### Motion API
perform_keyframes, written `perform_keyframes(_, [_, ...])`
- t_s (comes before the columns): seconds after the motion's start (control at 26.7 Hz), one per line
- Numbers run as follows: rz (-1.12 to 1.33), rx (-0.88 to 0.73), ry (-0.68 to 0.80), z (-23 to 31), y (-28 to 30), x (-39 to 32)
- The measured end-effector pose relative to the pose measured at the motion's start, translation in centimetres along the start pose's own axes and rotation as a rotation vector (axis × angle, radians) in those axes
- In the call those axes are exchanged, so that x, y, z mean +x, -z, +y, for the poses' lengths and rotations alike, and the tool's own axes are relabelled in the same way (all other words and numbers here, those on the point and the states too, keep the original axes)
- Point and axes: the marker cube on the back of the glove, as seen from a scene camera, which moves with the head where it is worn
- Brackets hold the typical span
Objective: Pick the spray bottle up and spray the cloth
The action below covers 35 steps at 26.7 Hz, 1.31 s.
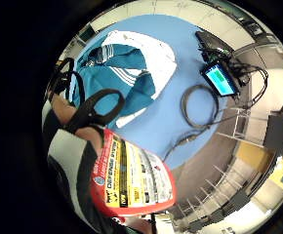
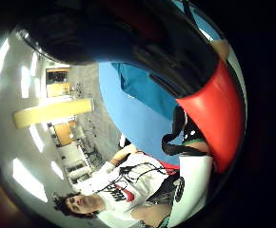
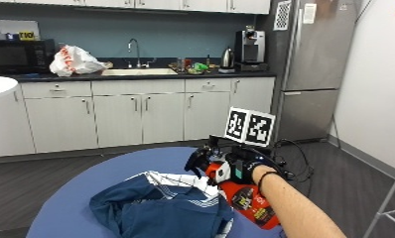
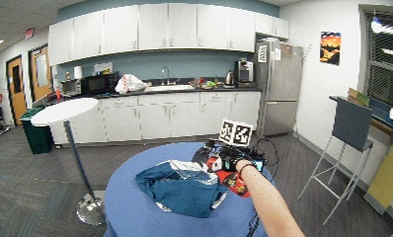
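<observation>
My gloved right hand (image 3: 245,168) grips a red spray bottle (image 3: 249,202) with a yellow label, held in the air above the round blue table (image 3: 85,193). Its black spray head (image 3: 199,162) points left toward the cloth. The cloth (image 3: 163,207), a crumpled teal and white garment, lies on the table just left of and below the bottle. In the little finger side palm view the labelled bottle (image 1: 131,176) fills the near side, with the cloth (image 1: 127,68) beyond. In the thumb side palm view the red bottle body (image 2: 219,114) sits right against the palm.
A small screen device (image 1: 220,79) and a coiled black cable (image 1: 200,105) lie on the table's far part. Kitchen cabinets (image 3: 145,114) and a fridge (image 3: 313,64) stand behind. A white standing table (image 4: 65,111) is at the left, a grey chair (image 4: 347,131) at the right.
</observation>
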Motion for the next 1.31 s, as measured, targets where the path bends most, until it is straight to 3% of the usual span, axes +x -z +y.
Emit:
perform_keyframes(0.26, [-0.089, 0.045, 0.073, 0.3, -0.8, -1.7])
perform_keyframes(0.71, [-0.659, 0.44, 0.427, 1.6, -1.5, -14.6])
perform_keyframes(0.98, [-0.657, 0.618, 0.412, 0.3, -7.1, -20.5])
perform_keyframes(1.31, [-0.614, 0.565, 0.394, -1.2, -14.6, -20.2])
